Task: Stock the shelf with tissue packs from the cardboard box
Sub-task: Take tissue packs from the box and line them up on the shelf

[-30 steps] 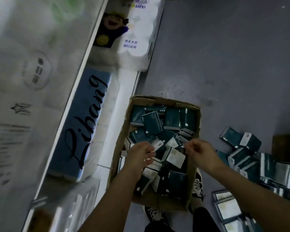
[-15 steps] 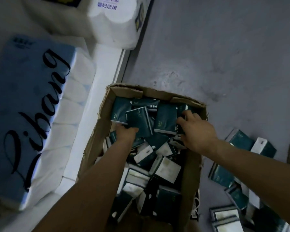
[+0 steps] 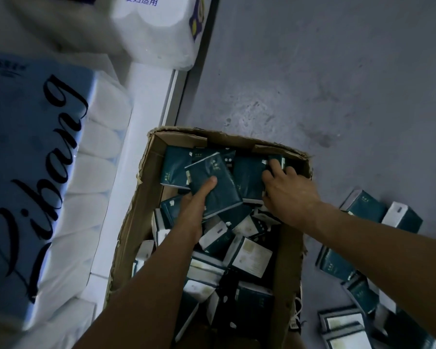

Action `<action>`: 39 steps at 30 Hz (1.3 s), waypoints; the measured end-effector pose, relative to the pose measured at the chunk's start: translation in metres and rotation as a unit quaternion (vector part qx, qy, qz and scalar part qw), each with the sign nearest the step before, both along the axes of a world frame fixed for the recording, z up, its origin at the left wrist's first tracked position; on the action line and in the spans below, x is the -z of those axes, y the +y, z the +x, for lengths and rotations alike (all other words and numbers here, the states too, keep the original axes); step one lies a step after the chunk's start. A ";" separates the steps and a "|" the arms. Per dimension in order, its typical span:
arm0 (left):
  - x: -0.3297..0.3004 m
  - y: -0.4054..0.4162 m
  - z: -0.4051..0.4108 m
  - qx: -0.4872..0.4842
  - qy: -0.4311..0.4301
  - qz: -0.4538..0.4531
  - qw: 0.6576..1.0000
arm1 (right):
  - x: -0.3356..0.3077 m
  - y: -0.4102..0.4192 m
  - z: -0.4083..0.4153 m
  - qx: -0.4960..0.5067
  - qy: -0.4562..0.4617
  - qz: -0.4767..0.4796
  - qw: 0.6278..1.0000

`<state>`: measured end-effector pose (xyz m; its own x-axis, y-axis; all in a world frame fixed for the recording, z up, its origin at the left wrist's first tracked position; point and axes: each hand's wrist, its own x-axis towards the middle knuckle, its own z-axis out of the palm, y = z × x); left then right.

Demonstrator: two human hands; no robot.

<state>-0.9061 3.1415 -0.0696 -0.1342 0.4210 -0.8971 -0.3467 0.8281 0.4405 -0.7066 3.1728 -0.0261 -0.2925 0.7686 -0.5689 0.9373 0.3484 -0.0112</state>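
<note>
Grey concrete floor [image 3: 325,71] lies under the cardboard box [image 3: 146,197], which stands just beside the white shelf [image 3: 146,102]. Inside the box's far end, the left hand [image 3: 195,205] grips a dark green tissue pack [image 3: 213,181], thumb across its face, apparently to lift it out. The right hand [image 3: 285,187] curls over neighbouring packs at the far right corner, likely gathering more. Half a second ago the thumb was not yet on that pack. Loose packs [image 3: 358,273] lie right of the box.
</note>
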 end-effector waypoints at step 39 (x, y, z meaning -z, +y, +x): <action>-0.170 -0.059 -0.036 0.087 0.014 0.026 0.996 | -0.140 -0.039 -0.058 0.508 0.451 -0.157 0.716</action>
<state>-0.9423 3.0825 0.1008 -0.0800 0.4865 -0.8700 -0.1879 0.8498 0.4924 -0.7646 3.1339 0.1141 -0.0308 0.7207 -0.6926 0.2664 -0.6619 -0.7006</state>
